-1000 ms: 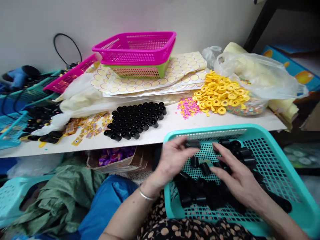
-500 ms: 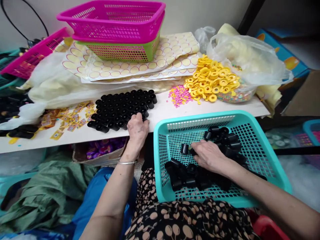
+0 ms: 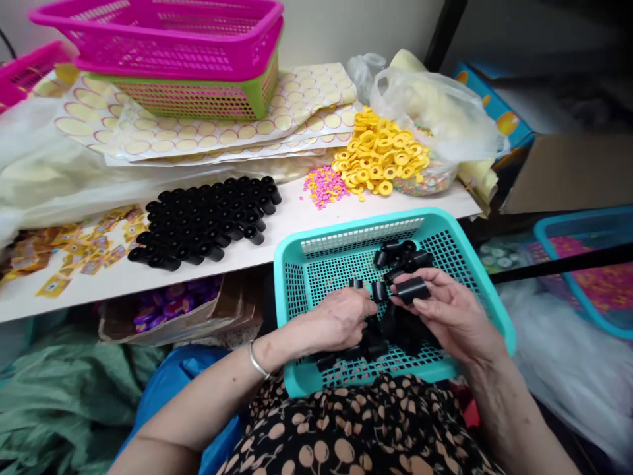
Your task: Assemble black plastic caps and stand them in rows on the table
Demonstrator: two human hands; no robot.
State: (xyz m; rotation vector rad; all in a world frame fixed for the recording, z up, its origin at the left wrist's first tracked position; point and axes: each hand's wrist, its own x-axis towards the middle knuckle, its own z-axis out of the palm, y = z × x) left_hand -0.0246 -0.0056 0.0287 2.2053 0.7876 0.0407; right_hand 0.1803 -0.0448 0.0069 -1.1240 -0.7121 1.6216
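Note:
My right hand [image 3: 457,316] holds a black plastic cylinder [image 3: 413,290] sideways between thumb and fingers, over the turquoise basket [image 3: 287,316] on my lap. My left hand [image 3: 341,320] is inside the basket, its fingers curled down. A small black cylinder [image 3: 379,291] lies close to its fingertips; whatever is in its fingers is hidden. Loose black cylinders [image 3: 403,254] lie in the basket around both hands. On the white table, several rows of black cylinders [image 3: 208,221] stand upright, packed close together.
Behind lie yellow plastic rings [image 3: 380,155], small pink and orange bits [image 3: 324,187] and printed sheets [image 3: 222,135] under stacked baskets [image 3: 208,56]. Small yellow packets [image 3: 93,244] are spread at the left. Below the table edge sits a box of purple-wrapped pieces [image 3: 168,307].
My left hand has left the standing cylinders and moved right into the basket. My right hand has lifted a black cylinder. The view has swung right.

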